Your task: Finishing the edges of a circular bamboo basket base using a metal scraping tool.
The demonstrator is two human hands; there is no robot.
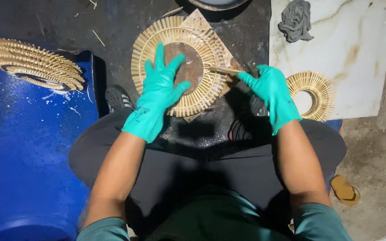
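Seen from the head camera, a seated person in green rubber gloves works over a round ring of bamboo sticks (pixel 177 64) lying on a dark, wet tabletop (pixel 121 27), straight ahead of the knees. The left hand (pixel 159 91) lies flat with fingers spread, pressing on the ring and the brown disc (pixel 188 67) at its middle. The right hand (pixel 269 89) is closed around a small stick-like tool (pixel 223 70), whose tip touches the ring's right edge. A square of brown board (pixel 199 21) shows under the ring.

On the left, a stack of similar bamboo rings (pixel 34 62) rests on a blue barrel (pixel 23 147) flecked with white. On the right, a smaller bamboo ring (pixel 313 93) sits on a white marble slab (pixel 354 44), just beside the right hand, with a crumpled grey rag (pixel 296 20) farther up the slab. A yellow sandal (pixel 344 189) lies on the concrete floor (pixel 376 151) at lower right.
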